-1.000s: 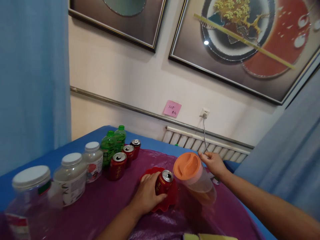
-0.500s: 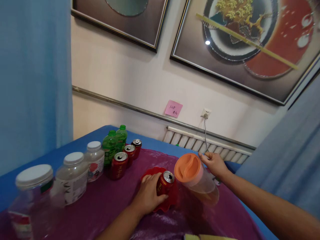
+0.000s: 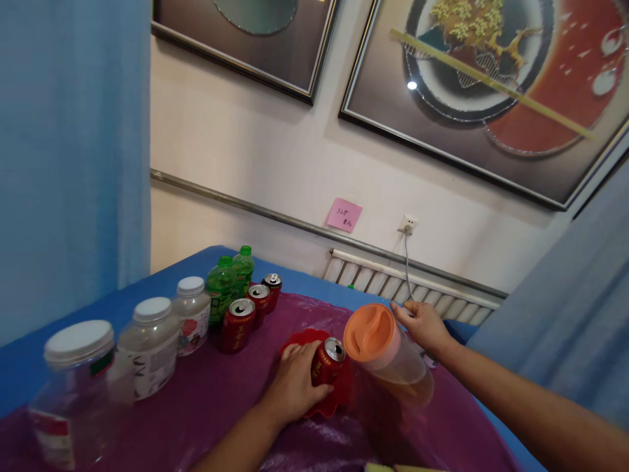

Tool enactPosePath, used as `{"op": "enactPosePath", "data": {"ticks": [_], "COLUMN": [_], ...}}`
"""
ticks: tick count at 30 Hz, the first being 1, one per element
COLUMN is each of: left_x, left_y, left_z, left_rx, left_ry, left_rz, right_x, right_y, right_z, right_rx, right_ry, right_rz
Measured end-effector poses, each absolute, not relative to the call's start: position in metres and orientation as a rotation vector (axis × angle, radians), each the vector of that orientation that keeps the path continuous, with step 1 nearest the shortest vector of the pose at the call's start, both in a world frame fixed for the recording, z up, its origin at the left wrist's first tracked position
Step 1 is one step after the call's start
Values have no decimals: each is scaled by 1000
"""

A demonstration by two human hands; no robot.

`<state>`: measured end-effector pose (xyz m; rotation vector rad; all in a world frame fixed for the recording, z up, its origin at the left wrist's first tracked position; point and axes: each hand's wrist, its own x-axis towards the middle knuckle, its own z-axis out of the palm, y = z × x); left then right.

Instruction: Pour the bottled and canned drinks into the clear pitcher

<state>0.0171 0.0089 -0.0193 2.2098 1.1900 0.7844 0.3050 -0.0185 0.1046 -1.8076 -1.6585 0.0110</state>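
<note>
My left hand (image 3: 293, 385) is wrapped round an opened red drink can (image 3: 328, 362) that stands on a red scalloped dish (image 3: 339, 393). Just right of the can, a clear plastic pitcher (image 3: 398, 367) with an orange lid (image 3: 369, 332) leans toward the can. A little amber liquid lies in its bottom. My right hand (image 3: 422, 324) grips the pitcher from behind, at its handle side, which is hidden by the pitcher body.
Along the left stand three white-lidded clear jars (image 3: 147, 341), two green bottles (image 3: 223, 295) and three more red cans (image 3: 238, 322). All rest on a purple plastic sheet (image 3: 216, 400) over a blue table. A radiator (image 3: 407, 288) lines the wall behind; blue curtains hang both sides.
The view has drifted slightly, shifting everything a little right. Both hands keep their grips; the pitcher stays tilted beside the can.
</note>
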Motion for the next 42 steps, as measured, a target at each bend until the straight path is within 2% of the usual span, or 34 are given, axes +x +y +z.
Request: {"op": "enactPosePath", "data": {"ticks": [21, 42], "left_x": [16, 16], "left_y": [5, 7], "left_z": [-10, -14], "left_rx": [2185, 2162], "left_ry": [1230, 1188], "left_rz": [701, 765], "right_x": [303, 302], "right_y": [-17, -16], "right_z": [107, 108], "right_rx": [-1812, -1831], "right_ry": [-1669, -1673], "right_rz": [-49, -54]}}
